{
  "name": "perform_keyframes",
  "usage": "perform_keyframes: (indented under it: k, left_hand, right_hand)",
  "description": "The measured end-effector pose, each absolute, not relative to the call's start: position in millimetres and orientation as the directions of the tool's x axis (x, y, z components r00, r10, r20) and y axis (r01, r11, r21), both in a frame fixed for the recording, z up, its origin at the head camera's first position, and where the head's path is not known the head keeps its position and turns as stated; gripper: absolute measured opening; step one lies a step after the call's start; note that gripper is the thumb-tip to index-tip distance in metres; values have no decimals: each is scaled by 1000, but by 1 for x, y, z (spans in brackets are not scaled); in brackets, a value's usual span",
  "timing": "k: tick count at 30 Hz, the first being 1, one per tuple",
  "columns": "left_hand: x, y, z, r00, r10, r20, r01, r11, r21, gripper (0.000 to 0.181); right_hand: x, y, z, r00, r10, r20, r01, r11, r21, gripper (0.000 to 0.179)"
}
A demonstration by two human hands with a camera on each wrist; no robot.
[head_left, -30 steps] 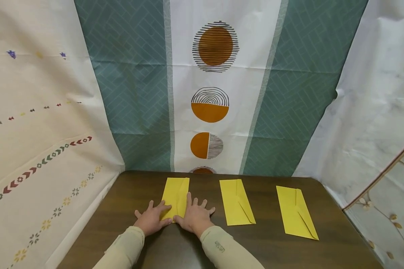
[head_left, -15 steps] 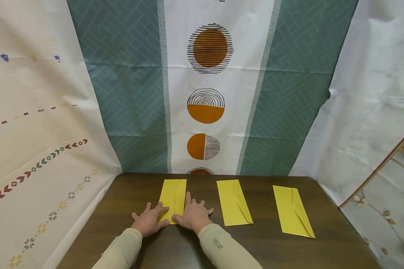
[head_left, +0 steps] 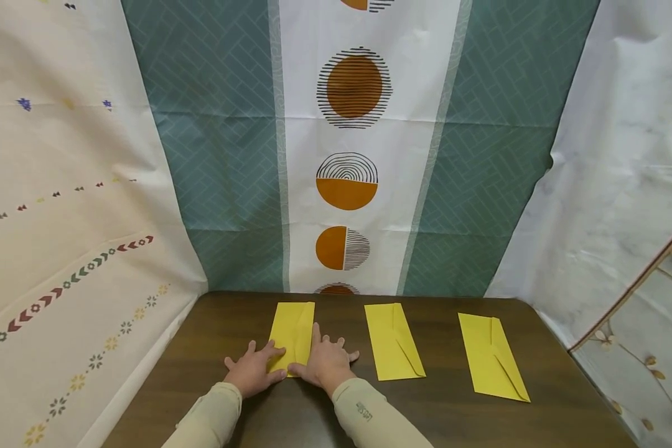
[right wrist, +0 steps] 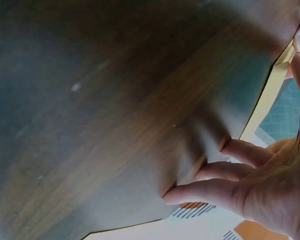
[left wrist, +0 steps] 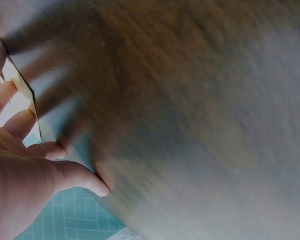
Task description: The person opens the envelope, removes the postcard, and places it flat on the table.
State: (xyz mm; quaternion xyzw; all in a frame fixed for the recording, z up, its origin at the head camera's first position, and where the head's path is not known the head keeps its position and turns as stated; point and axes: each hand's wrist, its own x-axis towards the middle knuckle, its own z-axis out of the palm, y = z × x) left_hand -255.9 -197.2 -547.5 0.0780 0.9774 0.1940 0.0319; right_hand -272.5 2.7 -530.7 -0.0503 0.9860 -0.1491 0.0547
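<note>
While the left hand (head_left: 252,372) and right hand (head_left: 327,363), fingers (right wrist: 207,192) spread, touch the left yellow envelope (head_left: 294,326) near its near end, the middle envelope (head_left: 394,345) and right envelope (head_left: 490,361) lie apart on the surface (head_left: 291,417)

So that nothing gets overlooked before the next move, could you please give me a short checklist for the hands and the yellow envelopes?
1. Left envelope resting on the table: ok.
2. Left hand touching the near part of the left envelope: ok.
3. Right hand touching the left envelope at its near right corner: ok.
4. Middle envelope and right envelope apart from both hands: ok.
5. Left envelope sealed: cannot tell.
6. Anything inside the left envelope: cannot tell.
</note>
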Motion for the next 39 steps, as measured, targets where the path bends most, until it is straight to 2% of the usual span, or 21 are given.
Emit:
perform_keyframes:
  k: [7, 27, 39]
  left_hand:
    - [-251, -192, -544, -985, 171, -33, 144, 905, 401, 60]
    - [-250, -194, -540, -988, 151, -29, 128, 913, 387, 59]
    - [-250, -194, -539, -988, 149, -37, 123, 913, 388, 58]
  right_hand:
    - [-273, 2, -532, -989, -91, -117, -53, 954, -294, 118]
    - [-275, -1, -532, -990, -110, -94, -80, 957, -279, 100]
    - [-278, 3, -529, -988, -115, -102, -80, 952, -295, 98]
